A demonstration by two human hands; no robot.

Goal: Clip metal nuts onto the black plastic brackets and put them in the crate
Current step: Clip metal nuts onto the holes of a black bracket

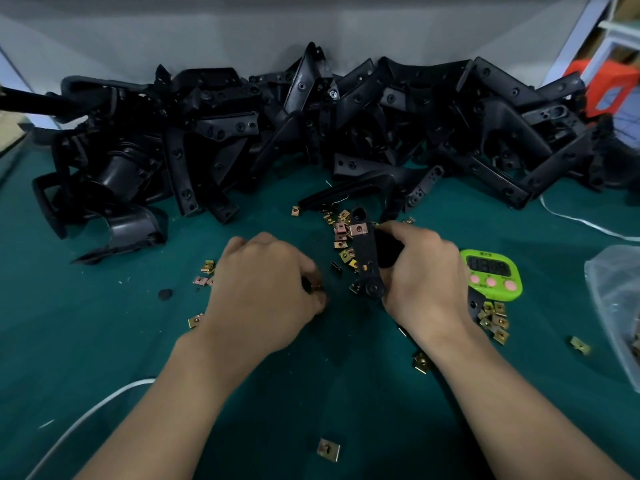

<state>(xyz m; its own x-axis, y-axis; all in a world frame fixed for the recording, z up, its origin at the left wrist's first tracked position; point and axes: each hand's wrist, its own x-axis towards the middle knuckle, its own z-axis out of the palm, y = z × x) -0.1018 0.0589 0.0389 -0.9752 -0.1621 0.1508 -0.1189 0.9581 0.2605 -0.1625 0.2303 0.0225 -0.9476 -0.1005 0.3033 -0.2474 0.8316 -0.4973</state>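
Two bare forearms reach forward from the bottom edge over a table (311,393) covered in dark green cloth. Nearest, between the arms, a lone nut (327,449), square and brass-coloured, lies flat on the cloth. A white cable (93,408) curves in from the lower left and passes under the left forearm.

Further in, the left hand (266,289) is palm down with its fingers curled under. Its fingertips pinch a small nut (316,288), of which only a brassy edge shows. Just beside it, the right hand (422,282) grips a bracket (365,258), a narrow black plastic strip pointing away from the person, between thumb and curled fingers. A clipped nut (358,229), coppery, sits near the strip's far end.

Loose nuts (341,237) lie scattered around both hands: a cluster just left of the bracket, a few left of the left hand, and a heap beside the right wrist. A small black disc (165,294) lies on the cloth to the left. A bright green timer (491,275) with pink buttons sits just right of the right hand, and a clear bag (616,306) rests at the right edge.

Farthest, a pile (311,126) of black plastic brackets runs across the table's far side against a grey wall (311,22). A blurred orange object (602,88) stands at the far right.
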